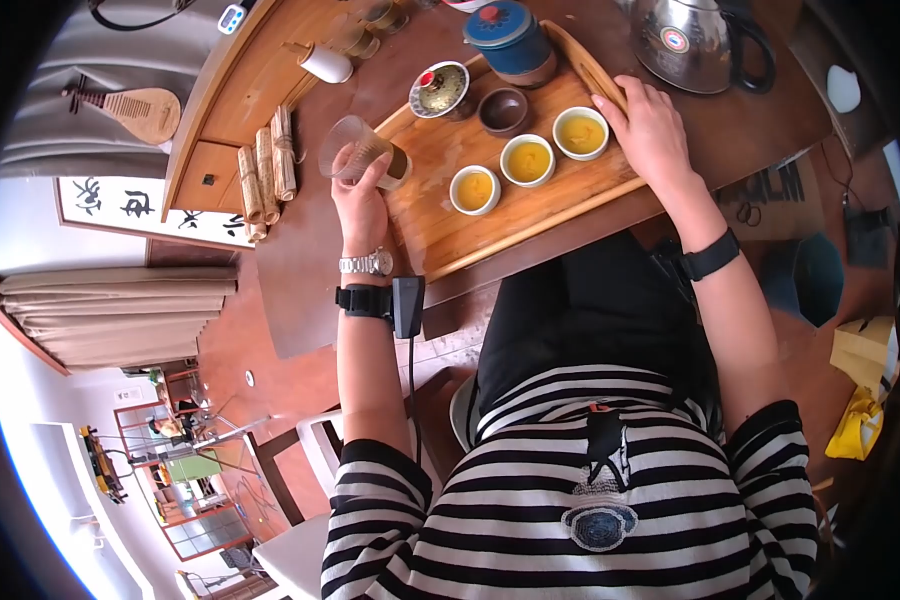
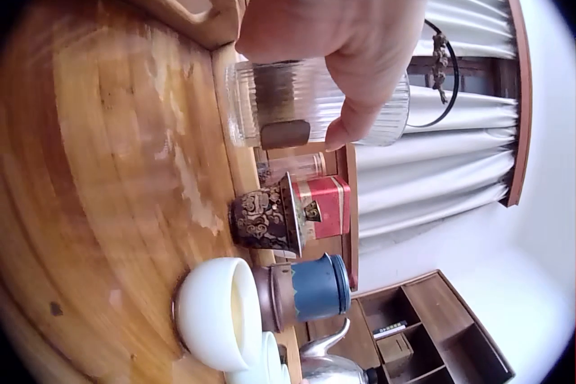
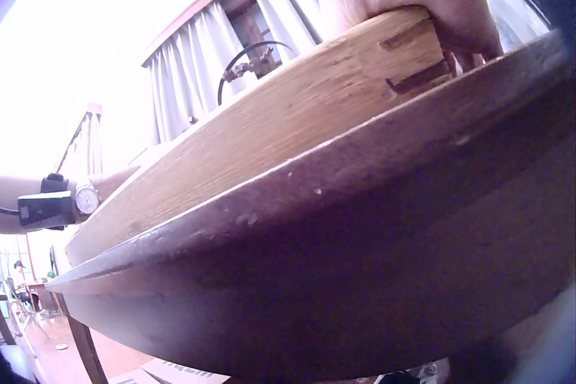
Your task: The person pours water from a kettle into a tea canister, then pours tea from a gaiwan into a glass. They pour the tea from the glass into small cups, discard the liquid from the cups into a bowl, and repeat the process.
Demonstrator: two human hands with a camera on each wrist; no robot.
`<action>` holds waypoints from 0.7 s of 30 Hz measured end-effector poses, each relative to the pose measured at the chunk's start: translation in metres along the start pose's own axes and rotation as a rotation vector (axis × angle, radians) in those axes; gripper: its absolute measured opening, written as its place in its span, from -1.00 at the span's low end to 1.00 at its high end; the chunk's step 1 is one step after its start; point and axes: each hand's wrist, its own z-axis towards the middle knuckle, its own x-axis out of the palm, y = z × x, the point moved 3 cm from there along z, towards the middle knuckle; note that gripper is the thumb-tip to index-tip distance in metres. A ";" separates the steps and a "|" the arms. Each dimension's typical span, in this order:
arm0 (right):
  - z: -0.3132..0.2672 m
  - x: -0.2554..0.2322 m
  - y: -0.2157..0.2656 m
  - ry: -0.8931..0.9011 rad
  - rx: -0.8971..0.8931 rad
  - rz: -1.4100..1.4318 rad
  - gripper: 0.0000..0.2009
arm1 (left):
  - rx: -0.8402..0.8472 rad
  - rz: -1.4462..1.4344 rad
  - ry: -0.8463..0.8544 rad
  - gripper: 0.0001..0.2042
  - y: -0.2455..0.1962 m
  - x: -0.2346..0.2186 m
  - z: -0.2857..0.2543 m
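My left hand (image 1: 362, 205) holds a clear ribbed glass (image 1: 398, 166) at the left end of the wooden tray (image 1: 440, 245). A dark band shows in the glass, partly behind my fingers. At the opposite end my right hand (image 1: 656, 135) grips the tray's side, thumb on the inner side. In the right wrist view its fingers reach down past the tray corner (image 3: 409, 46). Three white cups of yellow tea, a left cup (image 1: 475, 190), a middle cup (image 1: 528, 161) and a right cup (image 1: 581, 133), stand in a row on the tray between my hands.
Behind the cups are a small brown bowl (image 1: 504, 111), a patterned lidded bowl (image 1: 440, 90) and a blue lidded pot (image 1: 510, 42). A steel kettle (image 1: 678, 45) stands beyond the tray. Tied bamboo rolls (image 1: 265, 170) lie left. The tray sits near the brown table's edge (image 3: 270, 195).
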 end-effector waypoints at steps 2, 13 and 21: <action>0.000 -0.002 0.000 -0.010 -0.027 0.007 -0.59 | -0.001 0.019 -0.039 -0.45 0.007 -0.003 0.003; 0.002 -0.005 -0.001 0.016 -0.021 -0.026 -0.60 | -0.006 0.080 -0.085 -0.43 0.021 0.003 0.012; 0.004 -0.007 -0.002 0.069 0.038 -0.017 -0.56 | -0.027 0.030 -0.101 -0.44 0.024 0.006 0.014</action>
